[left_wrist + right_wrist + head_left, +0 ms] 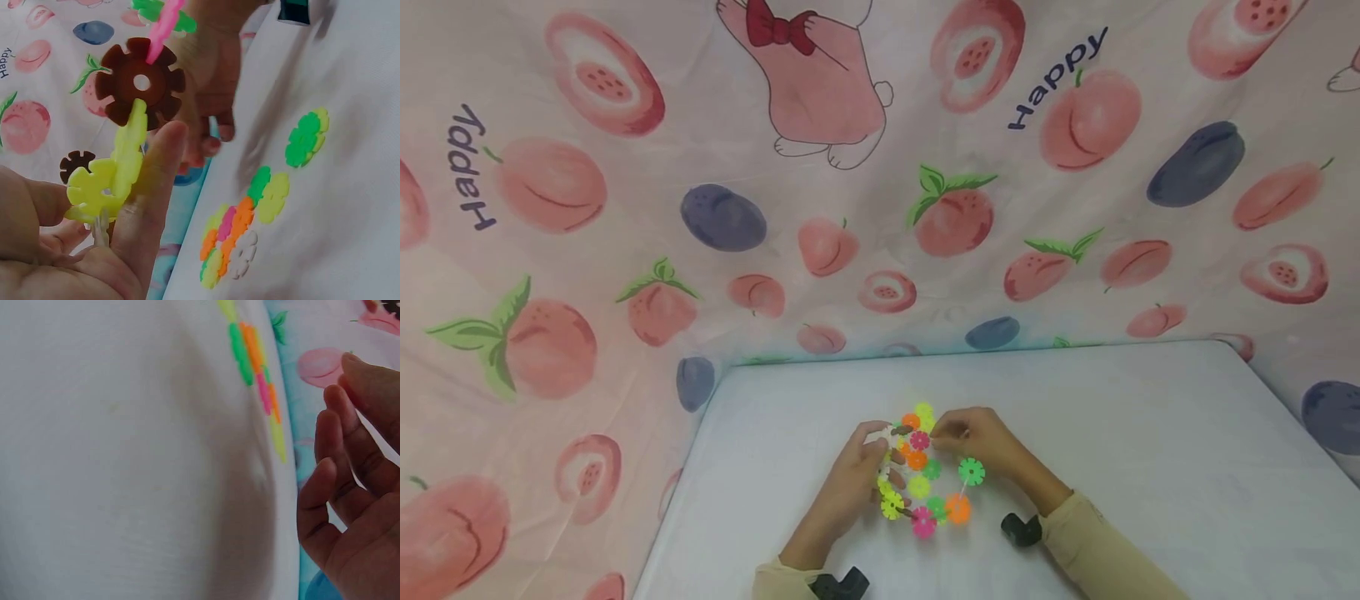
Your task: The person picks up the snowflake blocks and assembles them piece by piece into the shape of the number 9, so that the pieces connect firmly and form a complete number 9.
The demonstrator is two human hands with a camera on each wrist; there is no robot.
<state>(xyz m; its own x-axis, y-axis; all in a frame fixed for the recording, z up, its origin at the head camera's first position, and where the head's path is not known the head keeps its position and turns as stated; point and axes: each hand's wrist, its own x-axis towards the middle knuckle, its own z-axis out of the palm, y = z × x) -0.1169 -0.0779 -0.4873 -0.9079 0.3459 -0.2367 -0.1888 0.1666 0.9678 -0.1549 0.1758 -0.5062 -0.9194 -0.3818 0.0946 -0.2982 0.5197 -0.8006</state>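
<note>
In the left wrist view my left hand [144,244] pinches a chain of slotted, flower-shaped plastic discs by a yellow disc [97,190] and a clear one at its lower end. A brown disc [142,81] follows, then a pink disc [165,31] and a green disc [147,9]. From the head, the chain runs from my left hand [848,471] past a pink disc [923,522] and an orange disc [958,508] to a green disc [972,472]. My right hand [981,437] hovers beside the discs, fingers loosely bent; the right wrist view shows nothing between its fingertips.
Loose discs [234,234] in orange, pink, green, yellow and white lie in a group on the white table [1112,433]. Fruit-patterned cloth [850,192] hangs behind the table. Black wrist cameras [1021,529] sit by the cuffs of the beige sleeves.
</note>
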